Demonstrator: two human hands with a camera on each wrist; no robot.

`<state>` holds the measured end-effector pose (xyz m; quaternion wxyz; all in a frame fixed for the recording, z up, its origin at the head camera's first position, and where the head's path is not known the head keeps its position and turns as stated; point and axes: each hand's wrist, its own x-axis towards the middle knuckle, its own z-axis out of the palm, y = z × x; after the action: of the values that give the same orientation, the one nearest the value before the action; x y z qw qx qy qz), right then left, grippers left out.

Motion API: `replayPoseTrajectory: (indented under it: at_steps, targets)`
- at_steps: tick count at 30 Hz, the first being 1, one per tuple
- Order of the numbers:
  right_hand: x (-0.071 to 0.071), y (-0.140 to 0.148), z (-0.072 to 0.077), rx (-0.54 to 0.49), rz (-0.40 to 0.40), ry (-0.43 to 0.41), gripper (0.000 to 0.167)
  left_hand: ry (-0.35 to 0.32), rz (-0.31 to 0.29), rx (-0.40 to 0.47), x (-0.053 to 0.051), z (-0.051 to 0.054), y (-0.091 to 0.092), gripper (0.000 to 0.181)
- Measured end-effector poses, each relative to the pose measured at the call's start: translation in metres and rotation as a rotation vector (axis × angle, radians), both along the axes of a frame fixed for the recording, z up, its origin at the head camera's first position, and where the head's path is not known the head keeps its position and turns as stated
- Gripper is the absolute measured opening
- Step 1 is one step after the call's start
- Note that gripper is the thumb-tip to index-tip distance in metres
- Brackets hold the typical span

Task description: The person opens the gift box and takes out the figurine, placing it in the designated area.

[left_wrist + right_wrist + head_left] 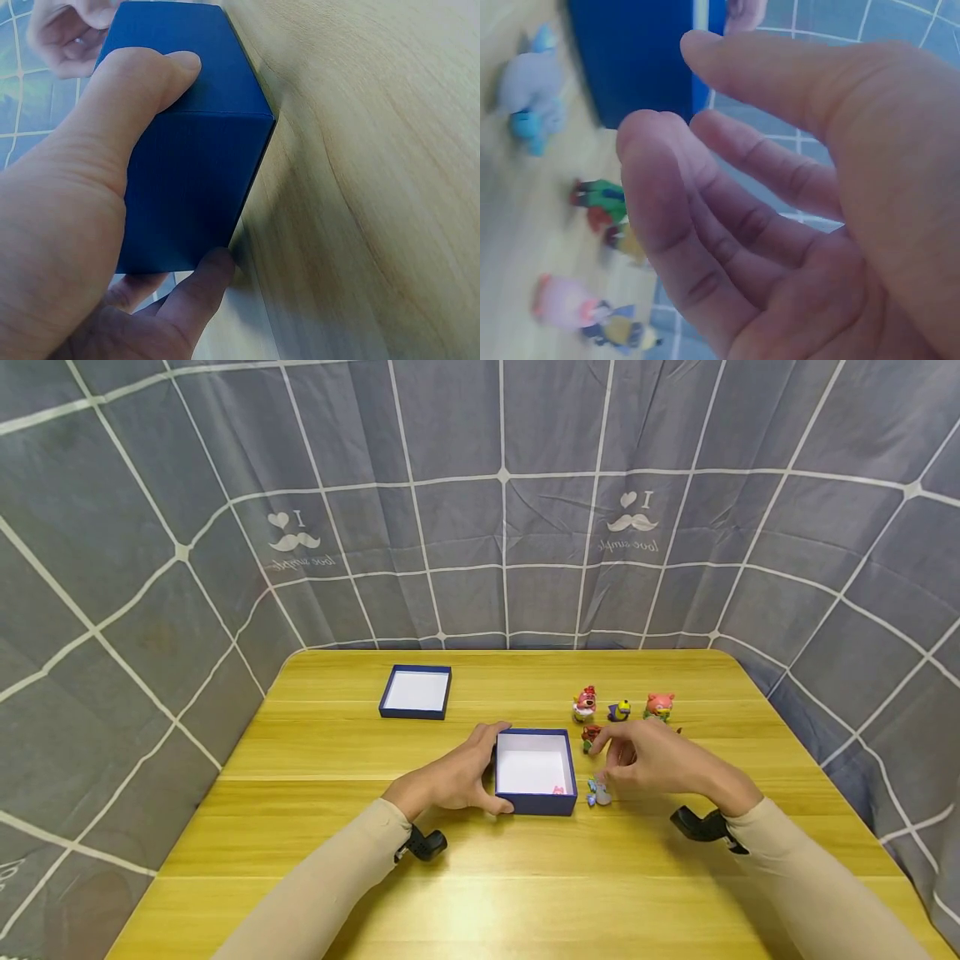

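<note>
My left hand (453,775) grips a dark blue square box (536,805) with a white inside, thumb on its near wall and fingers along the far one, as the left wrist view shows on the blue wall (191,191). A small pink figure (558,791) lies inside, mostly hidden by the near wall. Right of the box, my right hand (663,758) hovers with loosely bent fingers, thumb apart from them and nothing between. Below its fingertips lies a grey and light-blue figurine (529,82). A red-brown and green figurine (589,738) is partly behind this hand.
A shallow blue lid (412,713) with a white inside lies at the back left. Behind my right hand stand a pink-and-red figurine (584,703), a yellow-and-blue one (619,711) and a pink pig-like one (660,704). A grey checked curtain (465,552) surrounds the wooden table (480,893).
</note>
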<state>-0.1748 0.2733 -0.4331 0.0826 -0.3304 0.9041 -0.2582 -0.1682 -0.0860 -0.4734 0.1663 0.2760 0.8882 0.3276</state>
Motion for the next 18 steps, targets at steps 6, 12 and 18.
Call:
replayPoseTrajectory:
  at_steps: [6,12,18]
  targets:
    - [-0.005,-0.015,0.016,-0.021,0.071,0.055,0.018,0.009,0.003,-0.001,0.0,0.0,-0.001,0.134]
    - [-0.012,-0.033,0.024,0.018,0.147,0.02,0.019,0.005,0.002,0.006,0.0,-0.001,0.0,0.134]
    - [-0.022,-0.053,0.024,0.1,0.221,0.006,0.028,0.01,0.002,0.001,-0.001,-0.001,0.0,0.133]
